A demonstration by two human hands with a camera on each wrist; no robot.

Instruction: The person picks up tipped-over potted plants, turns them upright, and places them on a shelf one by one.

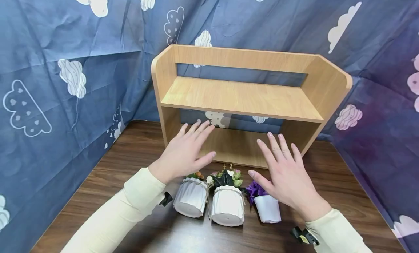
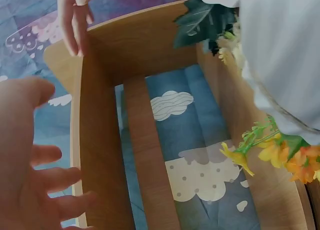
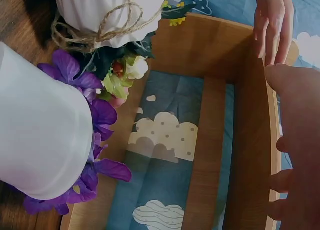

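Note:
My left hand is held in the air with fingers spread, above the left flower pot and in front of the wooden shelf. The right hand, also spread, hovers over the right side; neither holds anything. Below them lie three potted artificial flowers, bases towards me. The left white pot has orange and yellow flowers. A pleated white pot in the middle, tied with twine, has dark leaves and pale blooms. On the right, a smooth white pot carries purple flowers.
The shelf has an upper board and a lower board between two side panels. It stands on a dark wooden table. Blue cloud-patterned cloth hangs behind and at both sides. Black straps show at the wrists.

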